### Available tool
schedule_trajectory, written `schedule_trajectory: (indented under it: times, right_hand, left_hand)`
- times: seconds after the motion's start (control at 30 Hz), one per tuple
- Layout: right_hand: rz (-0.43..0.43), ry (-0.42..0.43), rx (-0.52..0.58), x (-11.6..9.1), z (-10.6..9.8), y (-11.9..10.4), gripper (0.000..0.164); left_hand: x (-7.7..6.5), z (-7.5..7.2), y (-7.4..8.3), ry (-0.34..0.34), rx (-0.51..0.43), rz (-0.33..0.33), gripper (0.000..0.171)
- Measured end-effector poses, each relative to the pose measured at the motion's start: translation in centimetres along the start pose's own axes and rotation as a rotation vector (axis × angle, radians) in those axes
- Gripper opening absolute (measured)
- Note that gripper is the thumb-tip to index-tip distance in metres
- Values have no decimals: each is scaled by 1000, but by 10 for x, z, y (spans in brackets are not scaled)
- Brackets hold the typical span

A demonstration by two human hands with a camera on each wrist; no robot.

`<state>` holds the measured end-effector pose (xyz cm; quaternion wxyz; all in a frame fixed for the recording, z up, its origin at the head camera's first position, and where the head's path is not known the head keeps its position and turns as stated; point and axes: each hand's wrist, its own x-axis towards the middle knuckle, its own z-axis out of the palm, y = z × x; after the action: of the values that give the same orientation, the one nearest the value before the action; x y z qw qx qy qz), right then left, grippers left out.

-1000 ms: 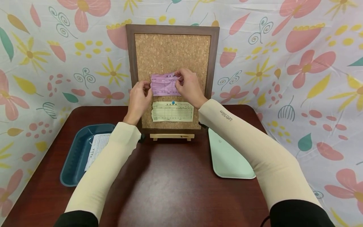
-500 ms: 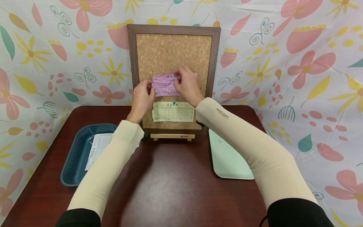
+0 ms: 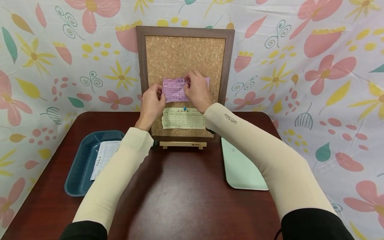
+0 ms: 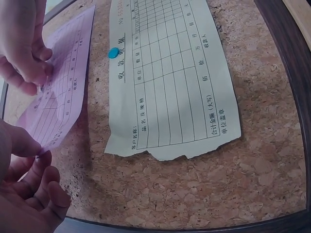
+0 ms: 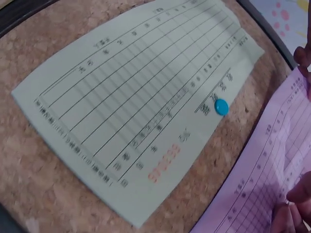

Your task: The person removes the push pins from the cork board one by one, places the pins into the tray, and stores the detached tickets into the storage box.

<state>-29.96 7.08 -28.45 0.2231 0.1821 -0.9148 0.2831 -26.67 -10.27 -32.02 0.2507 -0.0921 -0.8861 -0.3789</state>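
A purple receipt slip (image 3: 174,90), printed with a table, lies across the middle of the cork board (image 3: 183,56). My left hand (image 3: 151,105) pinches its left end between thumb and fingers, as the left wrist view shows up close. My right hand (image 3: 198,91) has its thumb and fingers drawn together at the slip's upper middle, where the paper creases. I cannot tell what small thing those fingertips pinch; they hide it. Below, a pale green receipt slip (image 3: 183,119) with a torn left edge is fixed by a blue thumbtack (image 4: 113,53).
The brown-framed board leans on a small wooden easel (image 3: 183,144). To the left stands a blue tray (image 3: 72,173) holding white printed papers (image 3: 105,155). A pale green tray (image 3: 243,170) lies to the right, partly under the right forearm. A flowered cloth hangs behind the dark table (image 3: 180,200).
The left hand has come slightly right and lower along the purple slip's left end. The right hand stays at the slip's upper middle, its forearm shifted a little left. The view has drifted slightly.
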Motion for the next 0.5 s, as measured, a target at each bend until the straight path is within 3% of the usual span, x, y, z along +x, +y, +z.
schedule_trajectory:
  times: [0.2, 0.5]
  right_hand:
    - [-9, 68, -5, 1, 3, -2, 19]
    - [-33, 83, -19, 6, 6, -2, 14]
  left_hand:
    - [-1, 0, 1, -9, -23, 10, 13]
    - [-1, -3, 0, -15, -23, 17, 12]
